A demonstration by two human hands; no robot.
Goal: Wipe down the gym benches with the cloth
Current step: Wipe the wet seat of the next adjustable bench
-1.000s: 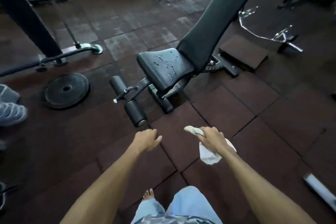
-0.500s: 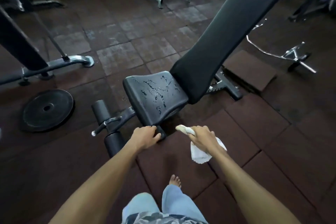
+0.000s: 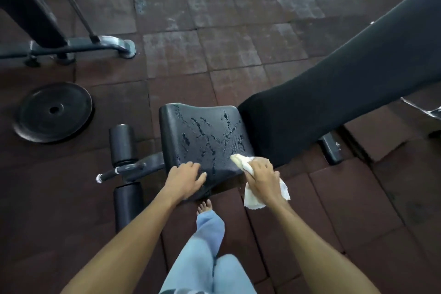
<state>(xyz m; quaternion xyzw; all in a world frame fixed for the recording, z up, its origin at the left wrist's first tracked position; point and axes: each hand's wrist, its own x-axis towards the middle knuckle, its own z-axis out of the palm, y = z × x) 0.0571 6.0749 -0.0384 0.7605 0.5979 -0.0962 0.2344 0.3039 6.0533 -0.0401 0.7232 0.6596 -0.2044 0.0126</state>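
- Left hand (image 3: 185, 180) now flat on wet seat pad (image 3: 202, 136), fingers spread
- Right hand (image 3: 261, 178) now at pad's edge, fingers clenching white cloth (image 3: 253, 198)

We see a dark red floor (image 3: 346, 198) made of big square mats. Farther from us the squares look pale and worn. A black bench (image 3: 334, 93) stands on the floor. Its seat (image 3: 202, 138) has wet drops on it, and its long back part tilts up to the right. Our left hand (image 3: 183, 180) rests flat on the seat's near edge. A round black weight plate (image 3: 53, 112) lies flat on the floor to the left. One bare foot (image 3: 204, 206) stands on the floor just under the seat.
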